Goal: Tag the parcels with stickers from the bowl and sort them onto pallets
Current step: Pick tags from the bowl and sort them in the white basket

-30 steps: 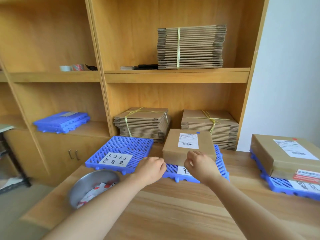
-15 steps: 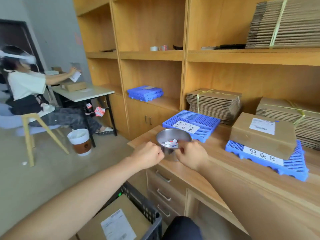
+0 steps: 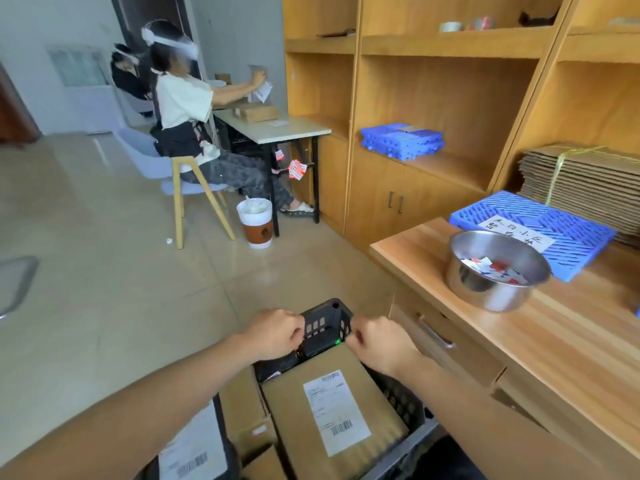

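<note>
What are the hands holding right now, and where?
Cannot tell: the left hand and right hand are curled above the crate at its far end, nothing visible in either.

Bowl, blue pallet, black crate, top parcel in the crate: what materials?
Bowl: looks like stainless steel, shiny with reflections on its wall.
Blue pallet: moulded plastic by its slotted grid, matte.
Black crate: likely plastic too, with a perforated wall.
Top parcel: brown cardboard, probably corrugated, matte, with a white paper label.

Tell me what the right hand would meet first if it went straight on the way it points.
Probably the far corner of the black crate, just ahead of the right hand and its curled fingers. Depth is unclear; it could pass above the rim.
</note>
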The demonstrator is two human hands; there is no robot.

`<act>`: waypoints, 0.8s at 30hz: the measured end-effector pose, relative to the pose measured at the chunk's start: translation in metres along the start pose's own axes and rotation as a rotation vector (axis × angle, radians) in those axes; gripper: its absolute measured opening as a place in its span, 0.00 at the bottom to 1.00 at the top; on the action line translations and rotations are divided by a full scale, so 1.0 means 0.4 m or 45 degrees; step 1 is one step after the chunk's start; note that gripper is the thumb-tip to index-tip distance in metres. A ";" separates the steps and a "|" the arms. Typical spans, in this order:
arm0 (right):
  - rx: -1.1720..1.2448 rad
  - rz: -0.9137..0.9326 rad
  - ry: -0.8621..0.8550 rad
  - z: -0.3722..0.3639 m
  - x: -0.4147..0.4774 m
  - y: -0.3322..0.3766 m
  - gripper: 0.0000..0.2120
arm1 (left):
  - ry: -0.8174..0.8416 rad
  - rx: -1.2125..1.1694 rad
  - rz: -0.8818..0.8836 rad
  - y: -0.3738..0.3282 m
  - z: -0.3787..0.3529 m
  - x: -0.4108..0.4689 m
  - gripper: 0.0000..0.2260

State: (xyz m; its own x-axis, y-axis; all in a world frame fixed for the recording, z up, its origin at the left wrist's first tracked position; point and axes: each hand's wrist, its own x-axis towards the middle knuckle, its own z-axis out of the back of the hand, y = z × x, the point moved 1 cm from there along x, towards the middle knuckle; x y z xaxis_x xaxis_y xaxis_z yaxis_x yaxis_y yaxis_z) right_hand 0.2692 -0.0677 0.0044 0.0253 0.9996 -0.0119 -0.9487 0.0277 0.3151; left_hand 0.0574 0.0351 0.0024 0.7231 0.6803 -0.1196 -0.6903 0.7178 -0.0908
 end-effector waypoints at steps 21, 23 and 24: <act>0.089 0.418 0.333 -0.271 -0.001 0.172 0.12 | 0.554 0.040 -0.043 0.192 -0.137 -0.253 0.46; 0.084 0.430 0.324 -0.273 -0.012 0.179 0.12 | 0.501 0.053 -0.020 0.192 -0.150 -0.272 0.47; 0.081 0.440 0.316 -0.274 -0.018 0.185 0.12 | 0.454 0.051 -0.013 0.192 -0.158 -0.283 0.47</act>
State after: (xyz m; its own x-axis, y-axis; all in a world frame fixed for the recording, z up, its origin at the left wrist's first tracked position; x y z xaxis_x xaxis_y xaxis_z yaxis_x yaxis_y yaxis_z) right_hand 0.1643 -0.0731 -0.0762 -0.3742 0.9194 -0.1208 -0.8668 -0.3004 0.3981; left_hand -0.0790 0.0037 -0.0536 0.6711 0.5836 -0.4573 -0.6765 0.7344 -0.0556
